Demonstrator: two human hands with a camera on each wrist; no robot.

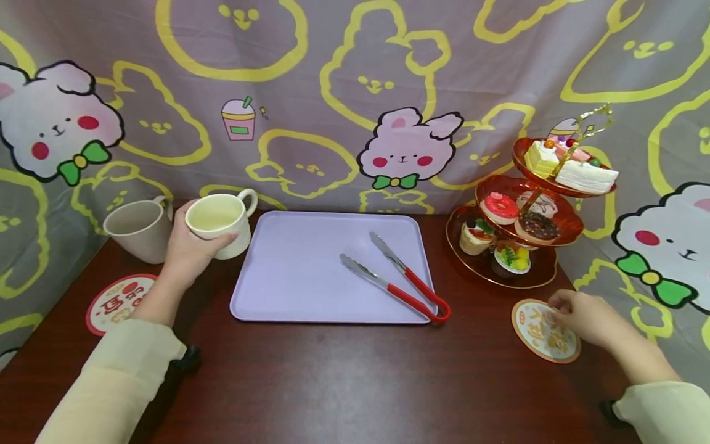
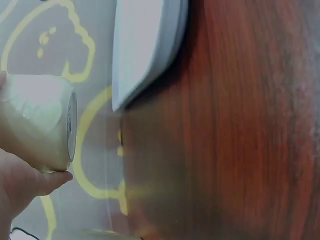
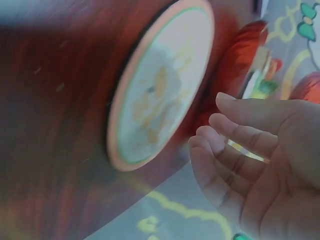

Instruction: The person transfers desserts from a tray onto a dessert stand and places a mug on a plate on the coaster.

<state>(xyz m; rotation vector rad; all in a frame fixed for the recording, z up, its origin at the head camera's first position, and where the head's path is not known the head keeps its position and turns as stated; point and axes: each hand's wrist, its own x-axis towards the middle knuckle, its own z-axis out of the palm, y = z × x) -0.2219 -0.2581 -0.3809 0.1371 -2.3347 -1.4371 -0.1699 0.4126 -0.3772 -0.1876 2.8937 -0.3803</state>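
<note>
My left hand (image 1: 191, 243) grips a cream mug (image 1: 235, 242) round its body, with the mug's handle pointing away to the back right. In the left wrist view the mug (image 2: 40, 120) is raised off the table, its base showing, and the thumb lies along its side. A second, greyish mug (image 1: 138, 234) stands just left of that hand. My right hand (image 1: 590, 317) hovers by the right edge of a round coaster (image 1: 538, 333) with an orange rim. In the right wrist view its fingers (image 3: 237, 155) are loosely curled, hold nothing and stay apart from the coaster.
A lilac tray (image 1: 294, 271) lies in the middle, with red-handled tongs (image 1: 410, 296) across its right side. Behind the right coaster rises a three-tier red stand (image 1: 571, 231) of cakes and donuts. A red-rimmed coaster (image 1: 105, 308) is partly under the left forearm. Patterned cloth (image 1: 310, 111) hangs behind.
</note>
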